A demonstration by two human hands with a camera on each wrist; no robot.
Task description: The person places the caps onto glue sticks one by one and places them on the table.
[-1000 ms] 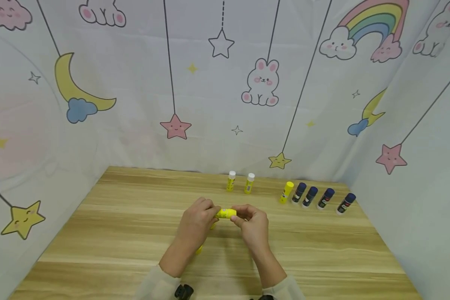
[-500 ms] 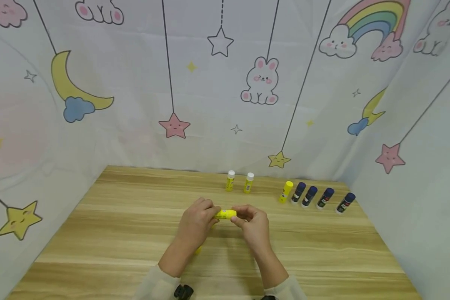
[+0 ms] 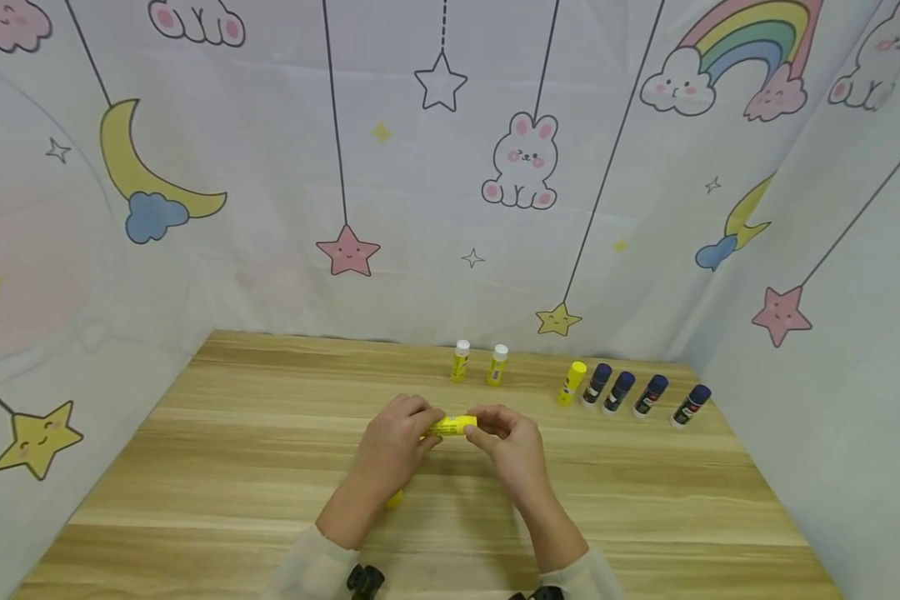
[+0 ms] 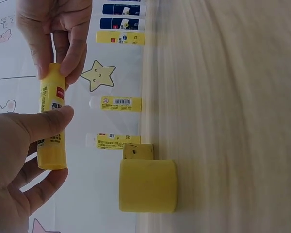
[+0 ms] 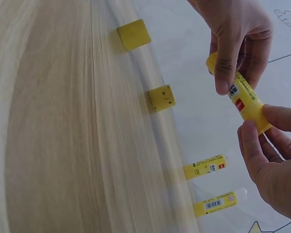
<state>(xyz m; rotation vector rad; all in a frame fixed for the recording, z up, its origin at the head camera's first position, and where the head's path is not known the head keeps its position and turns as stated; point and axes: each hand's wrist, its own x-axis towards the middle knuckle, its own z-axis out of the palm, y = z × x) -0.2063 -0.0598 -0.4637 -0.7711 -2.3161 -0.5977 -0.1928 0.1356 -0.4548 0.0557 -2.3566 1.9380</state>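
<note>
A yellow glue stick point(image 3: 452, 426) is held lengthwise between both hands above the wooden table. My left hand point(image 3: 396, 440) grips its body, thumb across the printed label in the left wrist view. With thumb and fingertips, my right hand point(image 3: 516, 454) pinches the other end, a plain yellow tip point(image 5: 255, 116) in the right wrist view. Under the hands, two short yellow blocks stand on the table, a nearer one point(image 4: 148, 186) and a farther one point(image 4: 138, 151). From the head view the left hand and wrist hide most of them.
Two yellow glue sticks with white caps, one left point(image 3: 460, 361) and one right point(image 3: 497, 365), stand near the back edge. Farther right are an all-yellow glue stick point(image 3: 572, 384) and several dark blue glue sticks point(image 3: 618, 393). A patterned curtain point(image 3: 285, 292) hangs behind the table point(image 3: 255, 417).
My right hand has shifted slightly to the right, and the glue stick's right end with it. The left hand keeps its grip almost in place.
</note>
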